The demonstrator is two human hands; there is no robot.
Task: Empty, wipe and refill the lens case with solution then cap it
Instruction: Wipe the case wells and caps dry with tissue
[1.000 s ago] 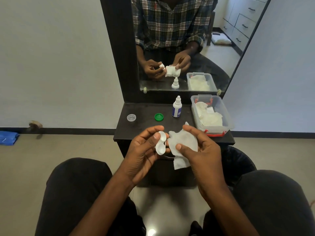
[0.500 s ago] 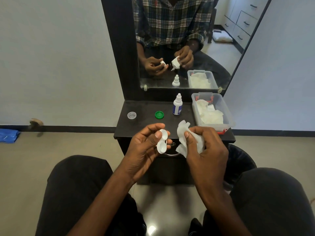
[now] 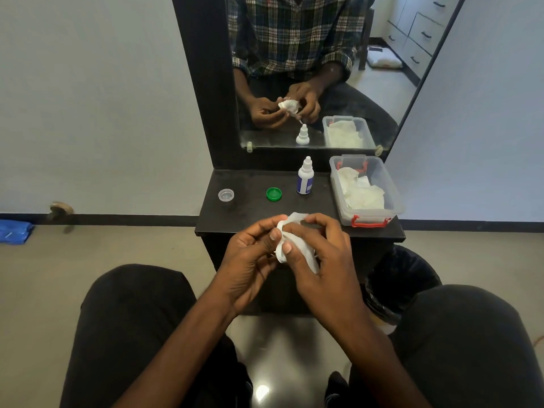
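Note:
My left hand (image 3: pixel 250 260) and my right hand (image 3: pixel 323 260) meet in front of the dark shelf (image 3: pixel 250 216). A crumpled white tissue (image 3: pixel 297 245) is pressed between them by my right thumb and fingers. The white lens case sits under the tissue, pinched by my left fingers, and is almost wholly hidden. On the shelf lie a clear cap (image 3: pixel 226 195) at the left and a green cap (image 3: pixel 273 193) near the middle. The solution bottle (image 3: pixel 305 179), white with a blue label, stands upright beside the green cap.
A clear plastic box (image 3: pixel 394 198) with red clips holds white tissues at the shelf's right end. A mirror (image 3: pixel 309 69) rises behind the shelf. A bin with a black liner (image 3: pixel 400 278) stands on the floor under the right end. My knees flank the shelf.
My right hand has bunched the spread-out tissue and brought it left onto the lens case, which was in plain sight in my left fingers before. Both hands are now pressed together.

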